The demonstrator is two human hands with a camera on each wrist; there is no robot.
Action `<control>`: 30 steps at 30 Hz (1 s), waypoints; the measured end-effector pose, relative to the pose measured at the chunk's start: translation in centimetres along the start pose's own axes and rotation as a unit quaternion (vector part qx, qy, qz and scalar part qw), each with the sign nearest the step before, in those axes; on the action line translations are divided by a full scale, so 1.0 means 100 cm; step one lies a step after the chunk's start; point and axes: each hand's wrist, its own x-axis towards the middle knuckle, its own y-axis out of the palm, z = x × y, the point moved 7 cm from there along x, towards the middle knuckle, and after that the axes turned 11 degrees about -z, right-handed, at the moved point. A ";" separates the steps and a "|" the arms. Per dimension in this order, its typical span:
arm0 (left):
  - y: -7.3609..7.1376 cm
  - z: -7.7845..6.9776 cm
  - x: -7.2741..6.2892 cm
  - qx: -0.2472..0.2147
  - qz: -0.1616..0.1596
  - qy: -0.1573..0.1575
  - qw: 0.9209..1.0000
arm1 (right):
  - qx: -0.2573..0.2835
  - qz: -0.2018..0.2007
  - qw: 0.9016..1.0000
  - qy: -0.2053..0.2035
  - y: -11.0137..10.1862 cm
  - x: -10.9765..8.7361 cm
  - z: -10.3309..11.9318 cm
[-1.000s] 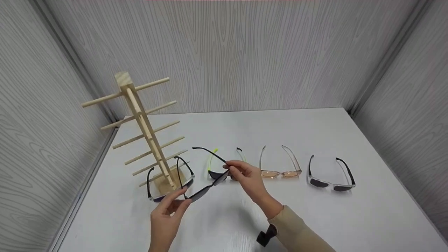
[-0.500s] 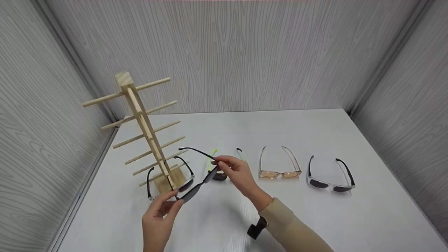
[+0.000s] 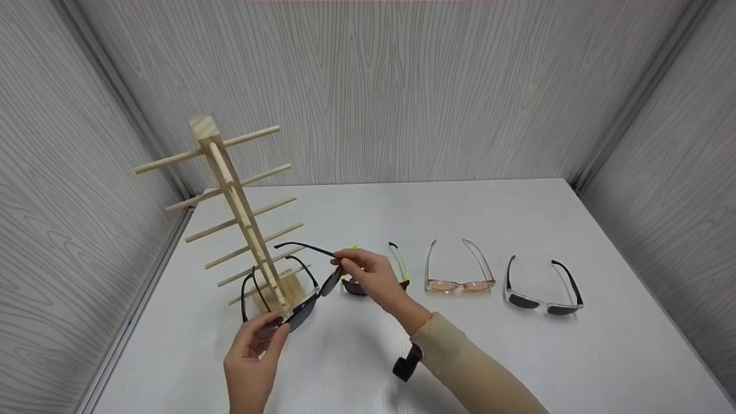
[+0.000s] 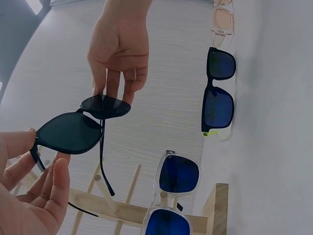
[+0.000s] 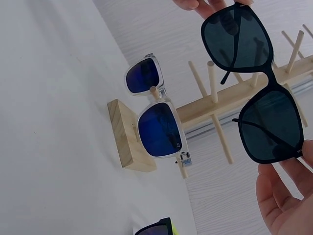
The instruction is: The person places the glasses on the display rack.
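Round-cornered black sunglasses (image 5: 270, 77) nearer the wooden rack (image 3: 241, 214)

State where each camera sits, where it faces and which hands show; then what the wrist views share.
Head: worn on the head, facing forward and down at table and rack; left hand, right hand, sleeve show.
Left wrist: on that wrist, facing the black glasses; left hand lower left, right hand top.
Right wrist: on that wrist, facing black glasses and rack; right hand lower right, left hand top.
Wrist views share: black glasses, rack, clear-framed glasses.
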 end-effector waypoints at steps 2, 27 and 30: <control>-0.001 -0.001 0.002 -0.004 -0.002 0.007 1.000 | 0.002 0.003 1.000 0.001 0.002 0.002 0.000; -0.024 0.014 0.043 0.045 -0.067 -0.009 0.997 | 0.012 0.004 1.000 0.021 0.031 0.008 -0.004; -0.027 0.019 0.047 0.047 -0.073 -0.017 0.996 | 0.011 0.010 1.000 0.027 0.035 0.007 -0.005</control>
